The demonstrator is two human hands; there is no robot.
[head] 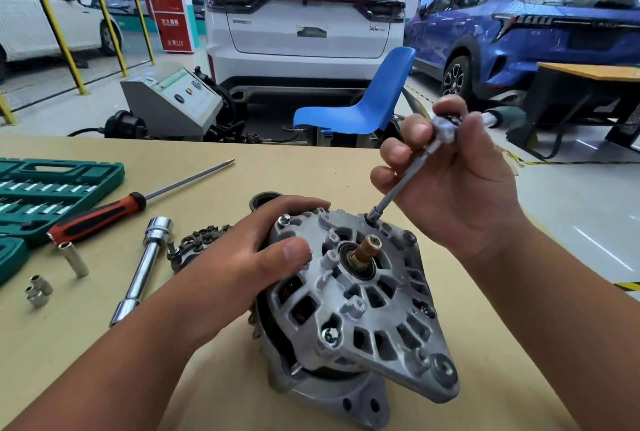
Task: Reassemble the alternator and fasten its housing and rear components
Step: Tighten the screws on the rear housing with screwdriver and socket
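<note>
The grey alternator (367, 312) lies rear-side up on the tan table (311, 170), its copper slip-ring shaft (367, 250) sticking up in the middle. My left hand (273, 250) grips its upper left rim, thumb on the housing. My right hand (446, 181) holds a thin socket driver (401, 184) by its upper end. The driver's socket tip sits on a bolt at the housing's top edge (372, 215). Another housing bolt (329, 335) shows at the lower left.
Left of the alternator lie a rectifier plate (194, 243), a chrome extension bar (145, 267), a red-and-black screwdriver (104, 215), loose sockets (38, 290) and a green tool case (41, 195). A blue chair (363, 101) and parked cars stand beyond the table.
</note>
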